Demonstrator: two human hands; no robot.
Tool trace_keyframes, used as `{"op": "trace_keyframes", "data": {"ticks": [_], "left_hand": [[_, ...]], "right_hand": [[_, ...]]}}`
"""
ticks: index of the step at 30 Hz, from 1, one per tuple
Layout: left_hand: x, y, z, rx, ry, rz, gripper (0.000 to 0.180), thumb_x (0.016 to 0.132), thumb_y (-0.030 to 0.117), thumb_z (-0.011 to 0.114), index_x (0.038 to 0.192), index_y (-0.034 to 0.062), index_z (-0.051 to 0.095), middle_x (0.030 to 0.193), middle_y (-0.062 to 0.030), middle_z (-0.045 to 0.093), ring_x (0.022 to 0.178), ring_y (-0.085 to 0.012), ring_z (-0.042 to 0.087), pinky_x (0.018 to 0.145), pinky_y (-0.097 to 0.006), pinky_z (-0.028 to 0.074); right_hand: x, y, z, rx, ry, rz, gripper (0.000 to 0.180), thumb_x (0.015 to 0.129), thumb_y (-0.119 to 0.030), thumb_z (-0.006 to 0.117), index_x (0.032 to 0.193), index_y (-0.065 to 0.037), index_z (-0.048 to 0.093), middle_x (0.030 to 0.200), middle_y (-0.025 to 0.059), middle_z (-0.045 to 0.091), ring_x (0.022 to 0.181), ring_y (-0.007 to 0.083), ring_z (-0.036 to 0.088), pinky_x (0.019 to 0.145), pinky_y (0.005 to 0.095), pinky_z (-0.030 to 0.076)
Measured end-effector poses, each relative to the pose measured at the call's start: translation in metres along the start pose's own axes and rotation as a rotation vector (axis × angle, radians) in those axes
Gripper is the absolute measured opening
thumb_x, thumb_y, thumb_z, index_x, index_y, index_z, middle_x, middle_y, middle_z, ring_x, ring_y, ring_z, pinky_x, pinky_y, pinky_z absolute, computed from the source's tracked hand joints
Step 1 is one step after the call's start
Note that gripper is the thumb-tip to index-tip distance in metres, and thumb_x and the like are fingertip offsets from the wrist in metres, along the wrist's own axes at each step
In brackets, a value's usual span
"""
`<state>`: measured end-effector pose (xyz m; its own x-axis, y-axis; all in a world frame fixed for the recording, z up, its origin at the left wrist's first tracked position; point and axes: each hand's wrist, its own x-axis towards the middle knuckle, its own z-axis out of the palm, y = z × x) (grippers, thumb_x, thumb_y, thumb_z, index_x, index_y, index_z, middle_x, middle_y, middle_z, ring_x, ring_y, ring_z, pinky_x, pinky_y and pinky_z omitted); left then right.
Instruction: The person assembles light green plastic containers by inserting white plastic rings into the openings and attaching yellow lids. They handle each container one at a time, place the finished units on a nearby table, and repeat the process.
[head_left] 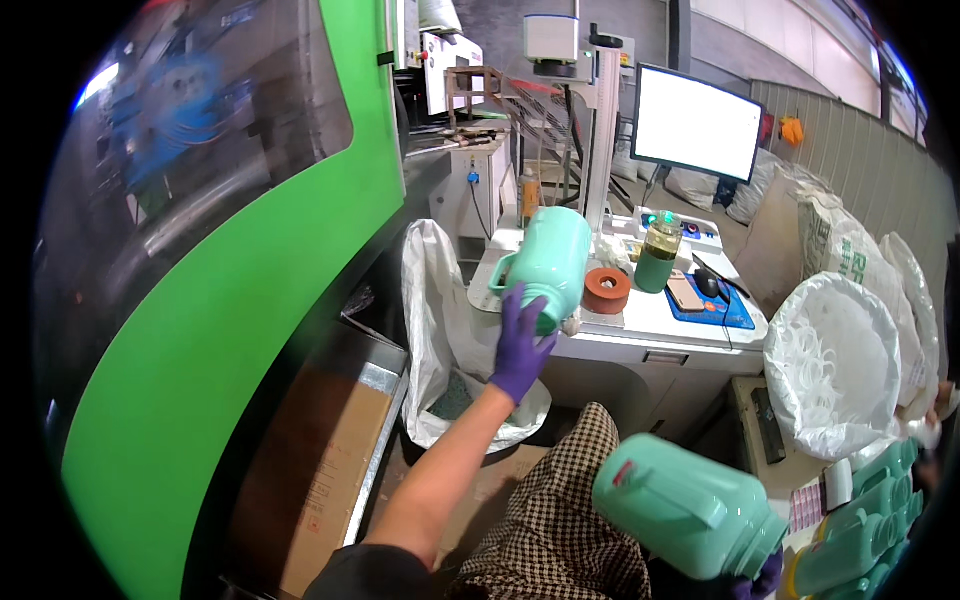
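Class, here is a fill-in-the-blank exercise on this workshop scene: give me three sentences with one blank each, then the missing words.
1. The left hand wears a ____ glove and touches a mint-green jug.
2. That jug stands on the white table beside an orange ____ of tape.
3. The monitor screen glows ____.

Missing words: purple; roll; white

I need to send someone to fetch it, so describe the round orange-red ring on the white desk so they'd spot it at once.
Start at the white desk under the lit monitor. Near its front left part stands a large mint-green jug, which a purple-gloved left hand touches; the ring lies flat just right of it. It is the only orange-red, doughnut-shaped thing there, lower than the green-sleeved jar beside it.
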<state>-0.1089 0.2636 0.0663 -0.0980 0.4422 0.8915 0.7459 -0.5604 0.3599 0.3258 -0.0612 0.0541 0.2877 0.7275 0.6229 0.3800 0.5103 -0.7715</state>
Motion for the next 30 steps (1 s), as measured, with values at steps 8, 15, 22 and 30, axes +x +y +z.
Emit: {"op": "trace_keyframes", "data": {"ticks": [8, 15, 22, 30], "left_hand": [[0.033, -0.046, 0.041, 0.257, -0.087, -0.154, 0.066, 0.08, 0.019, 0.082, 0.136, 0.0163, 0.047, 0.157, -0.018, 0.031, 0.143, -0.0444, 0.035, 0.111, -0.051, 0.043], [0.049, -0.056, 0.045, 0.425, -0.223, -0.257, 0.069, 0.081, 0.031, 0.081, 0.139, 0.018, 0.046, 0.157, -0.0162, 0.031, 0.14, -0.0413, 0.04, 0.106, -0.048, 0.049], [0.048, -0.033, 0.017, 0.43, -0.137, -0.192, 0.094, 0.079, 0.043, 0.082, 0.153, 0.0122, 0.033, 0.156, -0.0244, 0.027, 0.14, -0.0473, 0.038, 0.109, -0.053, 0.042], [0.025, 0.214, -0.114, -0.693, -0.926, 0.217, 0.082, 0.085, 0.037, 0.079, 0.148, -0.0009, 0.043, 0.149, -0.0163, 0.051, 0.138, -0.0308, 0.049, 0.114, -0.043, 0.039]], "right_hand": [[-0.016, -0.018, -0.02, -0.074, -0.044, -0.074, 0.041, 0.089, -0.042, 0.073, 0.106, -0.004, 0.07, 0.109, 0.0126, 0.071, 0.105, 0.0304, 0.064, 0.1, 0.0488, 0.048], [0.024, -0.043, 0.009, -0.06, -0.537, -0.292, 0.026, 0.074, -0.03, 0.085, 0.083, -0.011, 0.07, 0.099, 0.0159, 0.07, 0.09, 0.0389, 0.067, 0.086, 0.0493, 0.052], [0.04, -0.067, 0.052, 0.056, -0.655, -0.548, 0.025, 0.071, -0.03, 0.083, 0.085, -0.013, 0.071, 0.074, 0.0091, 0.054, 0.062, 0.0315, 0.052, 0.056, 0.0431, 0.037], [0.051, -0.077, 0.068, -0.088, -0.802, -0.523, 0.039, 0.076, -0.041, 0.086, 0.103, -0.015, 0.076, 0.087, 0.0021, 0.065, 0.076, 0.0225, 0.062, 0.064, 0.0359, 0.045]]}}
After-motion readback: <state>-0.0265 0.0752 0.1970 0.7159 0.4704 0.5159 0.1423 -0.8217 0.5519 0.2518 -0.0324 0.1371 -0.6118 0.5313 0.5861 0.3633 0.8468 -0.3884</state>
